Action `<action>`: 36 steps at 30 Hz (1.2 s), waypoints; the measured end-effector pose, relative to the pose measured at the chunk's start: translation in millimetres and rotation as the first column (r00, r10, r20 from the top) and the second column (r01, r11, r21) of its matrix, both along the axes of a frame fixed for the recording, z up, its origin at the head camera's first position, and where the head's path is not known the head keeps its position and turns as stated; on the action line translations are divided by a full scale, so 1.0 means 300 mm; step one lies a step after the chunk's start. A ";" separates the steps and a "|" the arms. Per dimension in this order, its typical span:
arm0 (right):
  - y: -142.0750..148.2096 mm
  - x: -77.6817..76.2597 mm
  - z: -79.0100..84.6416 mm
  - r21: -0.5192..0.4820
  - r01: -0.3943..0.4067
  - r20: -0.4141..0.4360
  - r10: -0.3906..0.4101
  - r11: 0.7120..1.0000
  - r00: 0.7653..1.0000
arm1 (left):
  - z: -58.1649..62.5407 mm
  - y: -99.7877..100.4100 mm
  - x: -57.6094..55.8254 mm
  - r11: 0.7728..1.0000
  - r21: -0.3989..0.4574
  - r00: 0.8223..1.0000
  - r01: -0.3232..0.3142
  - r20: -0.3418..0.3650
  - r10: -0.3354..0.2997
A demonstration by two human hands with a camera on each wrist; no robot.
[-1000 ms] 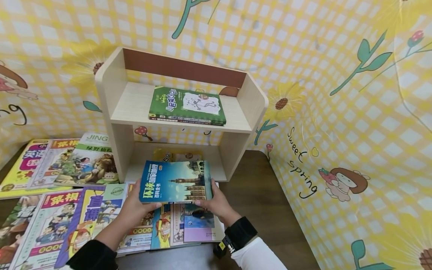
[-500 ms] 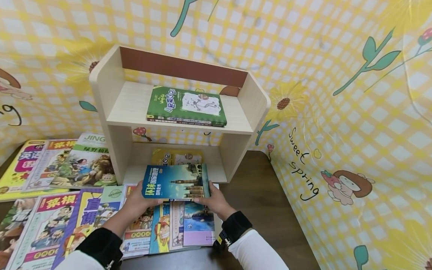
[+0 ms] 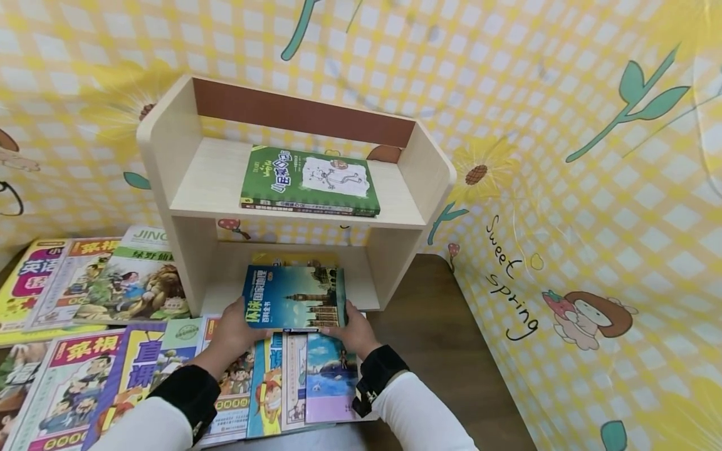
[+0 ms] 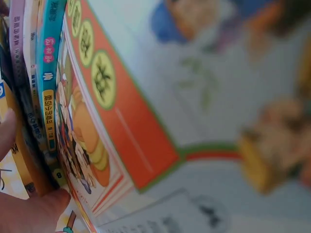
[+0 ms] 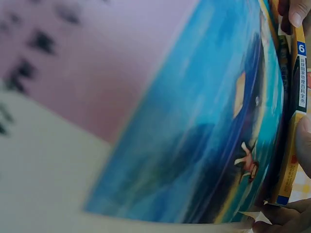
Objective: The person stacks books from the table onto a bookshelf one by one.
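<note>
Both hands hold a blue book (image 3: 296, 297) with a clock tower on its cover. It lies nearly flat at the mouth of the bookshelf's lower compartment (image 3: 228, 263). My left hand (image 3: 234, 329) grips its left edge, and my right hand (image 3: 356, 329) grips the right edge, thumbs toward the near side. Partly hidden behind it, a yellow book (image 3: 296, 258) lies on the lower board. In the right wrist view the held book's yellow spine (image 5: 300, 90) carries a 6. The left wrist view shows part of the left hand (image 4: 31, 208) beside several book spines.
Green-covered books (image 3: 310, 178) lie stacked on the upper shelf. Overlapping magazines and books (image 3: 84, 382) cover the table at the left and front, including a blue and lilac book (image 3: 331, 376) beneath the hands. Dark tabletop (image 3: 445, 351) extends to the right, beside a patterned cloth wall (image 3: 564, 207).
The blue book has lowered and moved forward into the lower compartment, hiding more of the yellow book than half a second ago. Both hands have kept hold of it. The head view has shifted slightly.
</note>
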State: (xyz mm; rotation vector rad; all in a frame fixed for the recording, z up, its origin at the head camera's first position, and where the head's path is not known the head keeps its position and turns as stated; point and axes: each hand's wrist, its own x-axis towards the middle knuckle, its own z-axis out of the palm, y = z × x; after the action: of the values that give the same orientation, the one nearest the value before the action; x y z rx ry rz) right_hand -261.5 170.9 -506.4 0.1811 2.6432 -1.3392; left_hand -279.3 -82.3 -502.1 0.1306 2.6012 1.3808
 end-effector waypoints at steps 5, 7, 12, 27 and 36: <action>-0.001 -0.034 -0.014 0.066 -0.003 -0.008 0.003 0.998 1.000 | 0.000 0.019 -0.014 0.999 -0.041 1.000 -0.016 -0.005 0.015; -0.002 -0.047 -0.014 0.077 -0.002 -0.015 0.003 0.997 1.000 | 0.003 0.022 -0.020 0.998 -0.063 1.000 -0.014 -0.006 0.013; -0.005 -0.073 -0.010 0.050 0.009 -0.005 -0.009 0.999 1.000 | 0.007 0.027 -0.042 0.995 -0.102 1.000 -0.003 0.010 0.004; 0.004 -0.165 -0.041 0.147 0.055 -0.022 -0.052 0.988 0.998 | -0.011 0.055 -0.109 0.999 -0.053 1.000 -0.003 0.028 0.004; -0.012 -0.194 -0.036 0.132 0.089 -0.023 -0.087 0.987 0.996 | -0.036 0.054 -0.152 0.997 -0.081 1.000 -0.006 0.002 0.006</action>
State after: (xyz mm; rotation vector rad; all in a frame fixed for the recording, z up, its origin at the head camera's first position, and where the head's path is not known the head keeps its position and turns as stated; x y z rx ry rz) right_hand -319.7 167.1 -517.3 0.3087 2.7698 -1.1949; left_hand -325.0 -66.3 -513.1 0.1099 2.6533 1.2737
